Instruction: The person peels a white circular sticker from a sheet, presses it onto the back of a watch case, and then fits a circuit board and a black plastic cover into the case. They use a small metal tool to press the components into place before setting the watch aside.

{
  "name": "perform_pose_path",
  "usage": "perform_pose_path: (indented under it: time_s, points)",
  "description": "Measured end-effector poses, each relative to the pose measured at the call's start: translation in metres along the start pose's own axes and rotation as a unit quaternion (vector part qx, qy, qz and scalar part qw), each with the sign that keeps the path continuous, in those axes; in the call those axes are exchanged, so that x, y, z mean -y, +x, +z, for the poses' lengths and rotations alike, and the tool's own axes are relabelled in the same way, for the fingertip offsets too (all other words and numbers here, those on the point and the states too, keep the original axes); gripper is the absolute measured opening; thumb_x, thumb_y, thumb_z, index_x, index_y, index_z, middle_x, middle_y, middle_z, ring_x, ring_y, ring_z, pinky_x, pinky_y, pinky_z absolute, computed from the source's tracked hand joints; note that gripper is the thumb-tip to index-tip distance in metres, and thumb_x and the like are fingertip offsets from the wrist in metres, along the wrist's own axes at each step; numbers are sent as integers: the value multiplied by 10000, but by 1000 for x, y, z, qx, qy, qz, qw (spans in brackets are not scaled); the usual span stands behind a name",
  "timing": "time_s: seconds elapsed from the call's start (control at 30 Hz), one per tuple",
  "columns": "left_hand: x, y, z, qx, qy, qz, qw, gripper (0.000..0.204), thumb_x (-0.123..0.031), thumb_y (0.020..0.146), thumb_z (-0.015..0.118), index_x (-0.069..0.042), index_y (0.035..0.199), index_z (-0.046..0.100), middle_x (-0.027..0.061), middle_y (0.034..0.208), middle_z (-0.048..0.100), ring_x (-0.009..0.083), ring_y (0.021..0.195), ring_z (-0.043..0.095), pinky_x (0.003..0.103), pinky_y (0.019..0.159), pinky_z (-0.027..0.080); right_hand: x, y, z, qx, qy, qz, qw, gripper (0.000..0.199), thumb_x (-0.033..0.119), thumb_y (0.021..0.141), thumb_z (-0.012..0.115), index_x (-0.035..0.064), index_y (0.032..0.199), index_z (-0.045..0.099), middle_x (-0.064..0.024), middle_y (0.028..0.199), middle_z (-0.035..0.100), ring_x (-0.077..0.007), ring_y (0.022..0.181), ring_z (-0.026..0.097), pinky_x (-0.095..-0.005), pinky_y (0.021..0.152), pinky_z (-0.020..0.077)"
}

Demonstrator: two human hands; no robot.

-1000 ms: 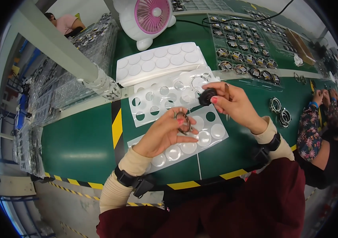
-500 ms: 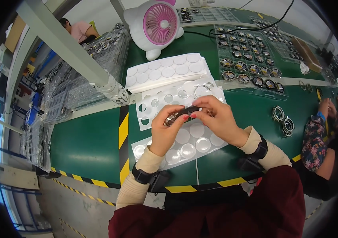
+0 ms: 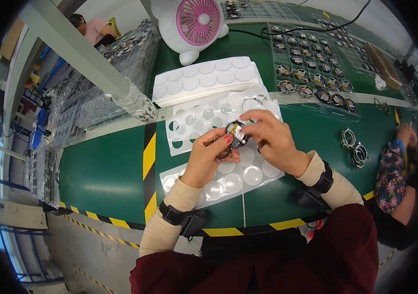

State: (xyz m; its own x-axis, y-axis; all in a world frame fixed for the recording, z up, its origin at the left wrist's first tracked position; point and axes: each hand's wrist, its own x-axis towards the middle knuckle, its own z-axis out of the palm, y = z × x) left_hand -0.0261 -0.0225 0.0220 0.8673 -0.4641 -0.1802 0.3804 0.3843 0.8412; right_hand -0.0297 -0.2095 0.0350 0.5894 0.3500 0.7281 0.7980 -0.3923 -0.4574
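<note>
My left hand [image 3: 203, 156] is closed around a small round electronic module [image 3: 237, 132] with a dark rim and a silvery and yellow face, tilted up above the white sheets. Some dark metallic parts show below it by the left fingers; how they join the module is hidden. At the module's right edge, the curled fingers of my right hand [image 3: 276, 142] grip it. A small dark piece sits by the right fingers, too unclear to name. Beneath the hands lies a sheet of round clear stickers [image 3: 232, 183]; behind it is a white sheet with round cut-outs [image 3: 189, 119].
A stack of white circle sheets [image 3: 204, 78] and a pink-and-white fan [image 3: 194, 29] stand farther back. Trays of round modules [image 3: 312, 63] fill the back right. Two metal rings [image 3: 354, 147] lie right, near a co-worker's sleeve [image 3: 390, 171]. A post [image 3: 81, 54] rises at left.
The module has turned so its silvery and yellow face shows. My right hand has shifted its fingers up and around its right edge; the view has shifted slightly.
</note>
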Motion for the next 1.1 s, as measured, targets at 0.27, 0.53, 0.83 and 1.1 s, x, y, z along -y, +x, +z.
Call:
perform_pose_path:
  time_s: [0.27, 0.53, 0.83, 1.1]
  points:
    - [5, 2, 3, -110, -7, 36, 993, 179, -137, 839, 556, -17, 964, 513, 91, 834, 614, 148, 650, 606, 298, 631, 516, 1, -1, 10, 8, 255, 347, 903, 198, 37, 832, 541, 16, 1028, 555, -9, 874, 568, -5, 652, 451, -158, 536, 359]
    - [5, 2, 4, -84, 0, -4, 996, 180, -147, 845, 554, -33, 979, 513, 68, 814, 601, 128, 638, 594, 271, 614, 509, -3, 2, 5, 25, 268, 394, 879, 212, 63, 804, 589, -22, 997, 569, 11, 783, 578, -2, 633, 449, -150, 515, 339]
    - [7, 2, 2, -119, -22, 13, 993, 179, -151, 848, 555, -27, 976, 535, 56, 793, 588, 118, 642, 582, 257, 601, 502, 3, 7, 0, 47, 302, 444, 842, 195, 88, 806, 582, -19, 969, 595, 34, 648, 535, -8, 534, 416, -165, 454, 317]
    - [6, 3, 4, -97, 41, 8, 994, 160, -159, 845, 561, -25, 930, 542, 67, 801, 594, 111, 627, 560, 241, 582, 476, -6, 6, -1, 31, 331, 462, 822, 210, 156, 835, 557, -17, 944, 607, 16, 618, 536, -14, 502, 404, -173, 430, 294]
